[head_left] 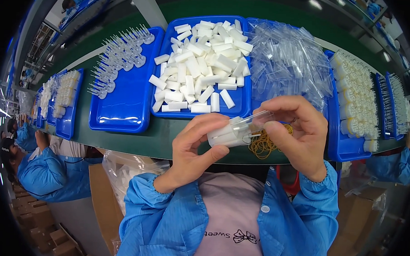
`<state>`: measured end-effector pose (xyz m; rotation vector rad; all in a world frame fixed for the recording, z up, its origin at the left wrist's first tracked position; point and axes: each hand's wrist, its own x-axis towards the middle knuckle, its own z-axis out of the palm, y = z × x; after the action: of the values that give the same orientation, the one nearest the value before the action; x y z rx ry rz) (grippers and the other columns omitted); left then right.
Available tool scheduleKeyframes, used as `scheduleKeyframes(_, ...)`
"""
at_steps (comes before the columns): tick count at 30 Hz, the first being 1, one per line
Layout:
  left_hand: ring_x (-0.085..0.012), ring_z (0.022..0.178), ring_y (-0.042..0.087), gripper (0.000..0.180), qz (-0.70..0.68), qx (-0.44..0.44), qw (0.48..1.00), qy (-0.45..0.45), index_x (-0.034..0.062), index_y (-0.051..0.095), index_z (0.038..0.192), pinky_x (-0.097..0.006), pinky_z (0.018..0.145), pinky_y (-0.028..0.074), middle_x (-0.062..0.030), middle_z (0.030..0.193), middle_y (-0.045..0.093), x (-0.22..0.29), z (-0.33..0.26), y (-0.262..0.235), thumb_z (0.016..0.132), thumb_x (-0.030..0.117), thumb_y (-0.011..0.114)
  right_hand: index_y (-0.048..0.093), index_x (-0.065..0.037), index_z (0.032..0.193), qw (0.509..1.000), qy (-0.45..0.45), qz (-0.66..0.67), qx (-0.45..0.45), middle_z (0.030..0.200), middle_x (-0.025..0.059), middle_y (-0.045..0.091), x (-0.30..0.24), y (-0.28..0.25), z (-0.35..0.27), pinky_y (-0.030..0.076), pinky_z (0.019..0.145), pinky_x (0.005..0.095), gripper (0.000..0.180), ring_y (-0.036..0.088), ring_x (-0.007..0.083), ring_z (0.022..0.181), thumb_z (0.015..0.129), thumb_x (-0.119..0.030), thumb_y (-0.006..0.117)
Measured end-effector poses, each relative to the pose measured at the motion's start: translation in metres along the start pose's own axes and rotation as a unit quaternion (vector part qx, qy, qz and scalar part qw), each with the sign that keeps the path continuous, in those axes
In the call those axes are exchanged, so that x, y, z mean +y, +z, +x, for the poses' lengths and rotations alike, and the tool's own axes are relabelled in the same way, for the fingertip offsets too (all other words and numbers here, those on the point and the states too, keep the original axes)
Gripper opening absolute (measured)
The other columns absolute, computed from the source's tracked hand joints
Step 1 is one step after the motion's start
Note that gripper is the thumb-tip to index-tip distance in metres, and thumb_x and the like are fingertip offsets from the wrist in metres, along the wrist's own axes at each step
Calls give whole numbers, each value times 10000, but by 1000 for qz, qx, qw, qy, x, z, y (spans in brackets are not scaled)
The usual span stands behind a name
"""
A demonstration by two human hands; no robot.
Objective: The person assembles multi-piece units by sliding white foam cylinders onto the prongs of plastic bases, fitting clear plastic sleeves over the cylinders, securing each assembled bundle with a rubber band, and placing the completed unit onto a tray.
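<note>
Close to my body, over the table's near edge, my left hand (195, 146) grips a white rounded part (223, 135) between thumb and fingers. A thin white rod shows at its right end. My right hand (301, 132) pinches a curved clear plastic sleeve (260, 119) between thumb and forefinger. This sleeve meets the white part and seems to lie along it; how far it overlaps I cannot tell. Below the right fingers, a loose heap of yellow-brown rubber bands (263, 146) lies on the green table.
Ahead stands a blue tray of white blocks (194, 68), beside one heaped with clear plastic sleeves (286, 58). A left tray (123, 117) has white parts with upright pins (126, 47). Banded white assemblies (355, 95) fill the right tray. A co-worker's blue sleeve (47, 173) shows at left.
</note>
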<state>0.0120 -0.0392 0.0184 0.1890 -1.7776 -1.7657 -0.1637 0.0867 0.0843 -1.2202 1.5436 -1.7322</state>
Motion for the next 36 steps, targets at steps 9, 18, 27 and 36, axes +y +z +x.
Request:
scheduleKeyframes(9, -213, 1077, 571, 381, 48, 27, 998, -14, 1, 631, 1155, -307, 896, 471, -139, 1170, 584, 4, 0, -2, 785, 10, 720, 636, 20, 1024, 1000, -5, -23, -16, 930, 105, 685, -1, 2, -4, 533, 758, 258, 219, 681, 169, 883, 812, -14, 681)
scheduleKeyframes(18, -219, 1044, 590, 377, 73, 37, 996, -30, 10, 659, 1114, -304, 879, 470, -140, 1135, 608, 8, 2, -2, 745, -49, 707, 652, 24, 979, 992, -84, -89, -24, 915, 129, 680, 1, 4, -14, 532, 691, 264, 244, 683, 181, 794, 748, 21, 731)
scheduleKeyframes(27, -208, 1003, 605, 377, 156, 21, 987, 27, 21, 668, 1104, -297, 824, 493, -129, 1107, 613, 9, 3, -1, 737, -51, 708, 650, 32, 990, 997, -53, -58, 10, 914, 133, 679, 6, 6, -17, 535, 699, 265, 234, 684, 180, 802, 765, 20, 716)
scheduleKeyframes(36, -212, 957, 623, 392, 209, 30, 973, 92, 27, 672, 1096, -295, 786, 511, -133, 1101, 616, 5, 4, 2, 715, -50, 721, 640, 33, 1004, 986, -93, -132, -35, 934, 132, 685, 9, 3, -14, 537, 739, 264, 210, 675, 163, 851, 800, 21, 686)
